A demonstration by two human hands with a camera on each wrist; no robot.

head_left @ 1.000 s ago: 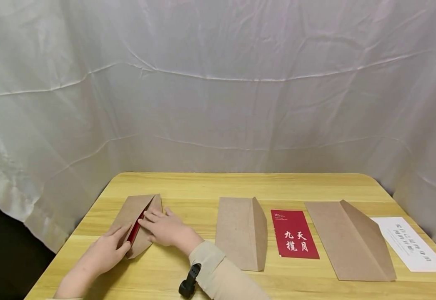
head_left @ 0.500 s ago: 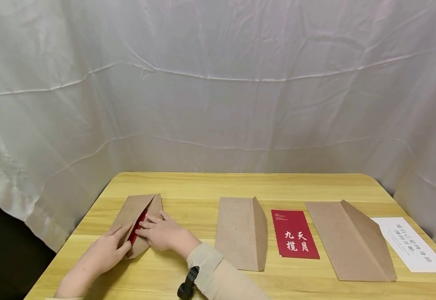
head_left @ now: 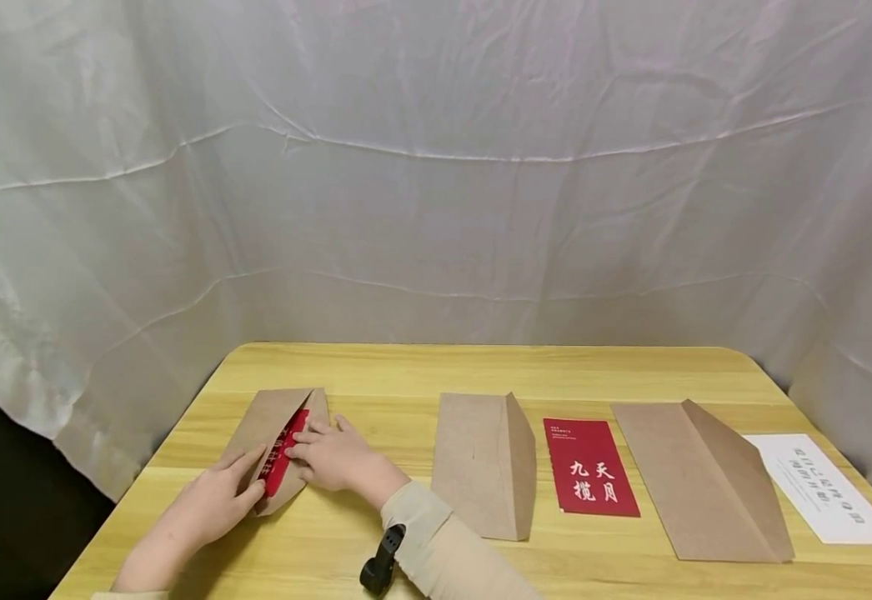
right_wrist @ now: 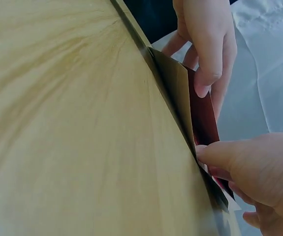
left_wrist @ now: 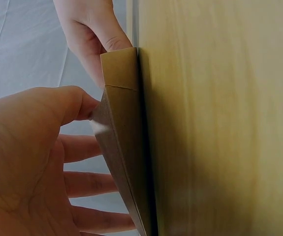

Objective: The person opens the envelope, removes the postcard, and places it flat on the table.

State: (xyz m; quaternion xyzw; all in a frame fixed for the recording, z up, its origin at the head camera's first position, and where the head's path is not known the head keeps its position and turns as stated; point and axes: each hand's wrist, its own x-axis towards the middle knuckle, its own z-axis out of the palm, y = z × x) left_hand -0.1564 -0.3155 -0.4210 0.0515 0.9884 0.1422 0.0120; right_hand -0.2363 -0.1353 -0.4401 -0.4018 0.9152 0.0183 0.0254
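At the table's left, a brown envelope (head_left: 262,417) lies tilted, its mouth gaping to the right. Inside the mouth shows a red card (head_left: 283,462) with printed characters. My left hand (head_left: 207,504) holds the envelope's near edge, thumb at the mouth and fingers spread across the paper, as the left wrist view of the envelope (left_wrist: 121,147) shows. My right hand (head_left: 338,457) lies over the flap side, its extended fingers touching the red card's right edge. In the right wrist view, the right thumb sits by the flap (right_wrist: 178,83); some fingertips are hidden.
To the right lie another brown envelope (head_left: 473,467) with its flap unfolded, a red card (head_left: 592,467) with white characters, a larger brown envelope (head_left: 699,492) and a white card (head_left: 822,492) partly under its flap. A black wrist strap (head_left: 382,562) hangs by the right sleeve (head_left: 451,542).
More of the red card shows in the envelope's mouth, and its printed characters have come into view. The right fingers shifted slightly down-left, then back up-right; the left hand stays nearly still.
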